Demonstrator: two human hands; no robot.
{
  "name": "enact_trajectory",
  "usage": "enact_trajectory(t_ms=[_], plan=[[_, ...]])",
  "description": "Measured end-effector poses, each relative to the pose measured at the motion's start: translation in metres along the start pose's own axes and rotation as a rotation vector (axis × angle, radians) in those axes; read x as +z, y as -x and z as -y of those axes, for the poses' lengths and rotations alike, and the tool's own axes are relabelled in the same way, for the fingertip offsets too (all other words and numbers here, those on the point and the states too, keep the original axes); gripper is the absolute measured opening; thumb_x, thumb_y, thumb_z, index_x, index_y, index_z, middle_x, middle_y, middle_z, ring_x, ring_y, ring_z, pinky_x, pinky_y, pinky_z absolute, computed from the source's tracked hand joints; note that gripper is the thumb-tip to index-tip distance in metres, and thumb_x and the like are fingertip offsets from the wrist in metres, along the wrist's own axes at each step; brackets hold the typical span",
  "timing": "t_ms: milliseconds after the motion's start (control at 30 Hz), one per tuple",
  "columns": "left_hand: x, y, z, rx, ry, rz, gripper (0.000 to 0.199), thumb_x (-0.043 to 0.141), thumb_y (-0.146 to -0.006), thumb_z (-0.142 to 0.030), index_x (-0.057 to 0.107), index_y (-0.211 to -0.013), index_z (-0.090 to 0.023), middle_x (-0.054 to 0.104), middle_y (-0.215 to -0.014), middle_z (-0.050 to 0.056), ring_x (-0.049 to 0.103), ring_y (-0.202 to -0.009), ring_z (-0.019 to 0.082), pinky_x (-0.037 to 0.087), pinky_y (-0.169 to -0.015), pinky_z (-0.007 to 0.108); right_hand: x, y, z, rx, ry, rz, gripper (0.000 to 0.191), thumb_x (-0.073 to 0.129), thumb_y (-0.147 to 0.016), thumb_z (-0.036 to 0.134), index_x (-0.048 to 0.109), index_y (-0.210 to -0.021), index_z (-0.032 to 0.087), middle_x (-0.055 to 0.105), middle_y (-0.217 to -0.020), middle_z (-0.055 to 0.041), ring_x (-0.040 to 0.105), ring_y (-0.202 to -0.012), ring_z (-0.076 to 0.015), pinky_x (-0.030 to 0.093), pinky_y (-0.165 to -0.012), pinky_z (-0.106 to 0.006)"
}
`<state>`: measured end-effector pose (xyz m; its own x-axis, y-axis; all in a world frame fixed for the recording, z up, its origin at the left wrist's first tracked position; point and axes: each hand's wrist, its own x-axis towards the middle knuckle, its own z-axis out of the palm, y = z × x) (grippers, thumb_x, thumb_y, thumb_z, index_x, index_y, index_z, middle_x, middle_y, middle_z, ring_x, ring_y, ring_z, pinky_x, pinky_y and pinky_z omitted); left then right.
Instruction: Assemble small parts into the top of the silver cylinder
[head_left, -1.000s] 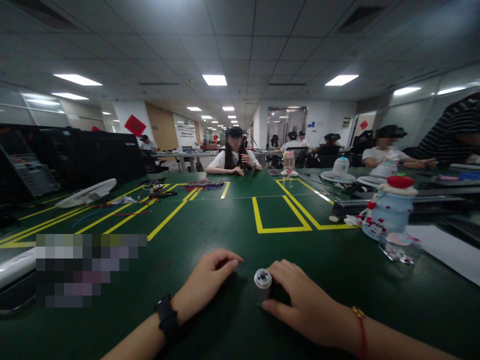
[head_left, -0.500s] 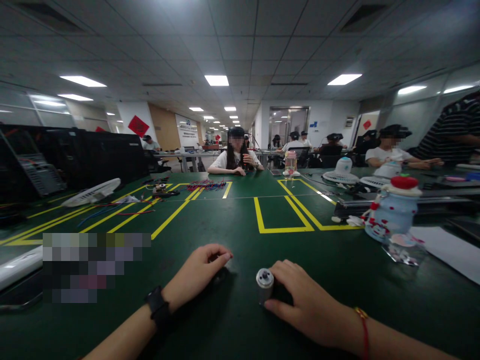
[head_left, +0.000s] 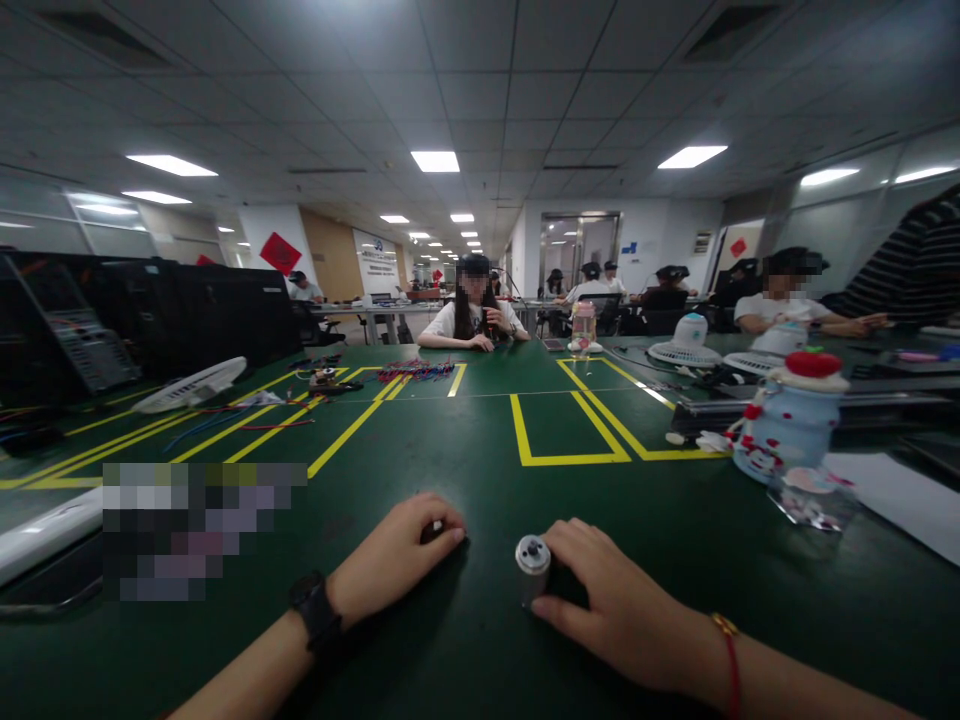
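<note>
Right hand (head_left: pixel 615 600) around a metal cylinder (head_left: pixel 533 575) upright on a green desk (head_left: pixel 420 440); left hand (head_left: pixel 397 550) apart from it.

The metal cylinder stands on the wearer's side of the desk, well away from the far edge. The right hand's thumb and fingers press its right side; the left hand rests curled on the other side, and whether it pinches something small cannot be told. A low, firm right-hand grip would probably serve best, guarding against tipping or turning while leaving the top face uncovered.
</note>
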<state>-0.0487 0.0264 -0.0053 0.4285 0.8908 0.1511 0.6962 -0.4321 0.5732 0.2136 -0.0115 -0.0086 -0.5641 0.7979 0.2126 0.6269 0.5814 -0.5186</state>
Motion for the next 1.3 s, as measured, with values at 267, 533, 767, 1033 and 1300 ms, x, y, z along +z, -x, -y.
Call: enact_trajectory(t_ms=[267,533,767,1033,1300], plan=[[0.016,0.002,-0.059,0.105,0.223,-0.053,0.029,0.061,-0.084,-0.037,0.063,-0.111,-0.026,0.062,-0.099,0.002,0.058,-0.087,0.016,0.045,-0.075,0.028,0.004,-0.001,-0.005,-0.026,0.009,-0.013,0.023,0.065,-0.081,0.028,0.054,-0.101,0.022,0.057,-0.099,-0.0016,0.048,-0.088,-0.0206,0.037,-0.08,-0.036],[0.016,-0.001,-0.072,0.087,0.276,-0.109,0.015,0.059,-0.086,-0.03,0.071,-0.087,-0.02,0.063,-0.087,0.002,0.059,-0.078,0.014,0.044,-0.068,0.024,0.004,-0.002,-0.002,-0.033,0.021,-0.014,0.021,0.064,-0.081,0.029,0.054,-0.098,0.021,0.057,-0.096,-0.0007,0.048,-0.086,-0.0198,0.037,-0.077,-0.034],[0.008,0.001,-0.054,0.03,0.231,-0.095,0.02,0.058,-0.085,-0.037,0.072,-0.09,-0.023,0.064,-0.093,0.003,0.058,-0.084,0.017,0.043,-0.071,0.027,-0.001,-0.001,0.001,-0.012,0.026,0.015,0.019,0.062,-0.083,0.03,0.055,-0.097,0.021,0.057,-0.096,-0.0023,0.048,-0.085,-0.02,0.037,-0.076,-0.034],[0.021,0.004,-0.028,0.046,0.102,0.075,0.014,0.065,-0.08,-0.035,0.075,-0.087,-0.028,0.062,-0.095,0.002,0.056,-0.092,0.019,0.04,-0.085,0.031,0.001,-0.001,0.0,-0.006,0.037,0.015,0.02,0.063,-0.083,0.031,0.055,-0.098,0.02,0.057,-0.096,-0.003,0.048,-0.086,-0.0203,0.037,-0.077,-0.034],[0.02,0.004,-0.023,0.06,0.072,0.094,0.02,0.066,-0.08,-0.037,0.073,-0.097,-0.03,0.062,-0.1,0.002,0.055,-0.096,0.02,0.039,-0.086,0.032,0.001,-0.002,0.001,0.003,0.041,0.018,0.018,0.063,-0.082,0.029,0.056,-0.097,0.02,0.057,-0.096,-0.0022,0.048,-0.086,-0.0196,0.037,-0.077,-0.034]])
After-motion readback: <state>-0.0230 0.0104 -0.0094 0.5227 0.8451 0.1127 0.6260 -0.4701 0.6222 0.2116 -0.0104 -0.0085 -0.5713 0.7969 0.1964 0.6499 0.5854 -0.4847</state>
